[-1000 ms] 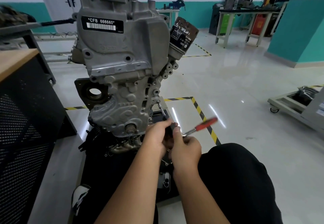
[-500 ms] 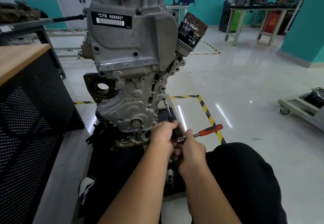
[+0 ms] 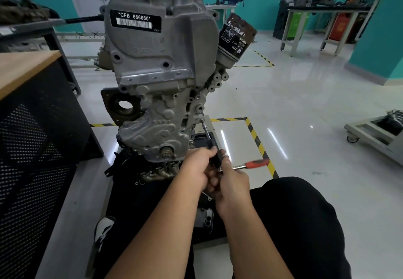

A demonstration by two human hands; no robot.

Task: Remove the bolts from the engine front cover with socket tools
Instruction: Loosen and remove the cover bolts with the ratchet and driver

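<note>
While the left hand [image 3: 199, 165] grips the extension [image 3: 207, 135] and the right hand [image 3: 231, 181] holds the ratchet [image 3: 250, 164], the bolt [image 3: 201, 121] lies up-left along the shaft.

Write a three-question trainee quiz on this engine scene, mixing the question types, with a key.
1. True or false: the left hand grips the black extension.
2. The ratchet handle is: A blue, B red, C yellow?
3. Fill in: the oil filter sits on the engine's ____ side in this view.

Key: 1 true; 2 B; 3 right. The right hand holds the ratchet near its head; the extension tip meets the front cover.
</note>
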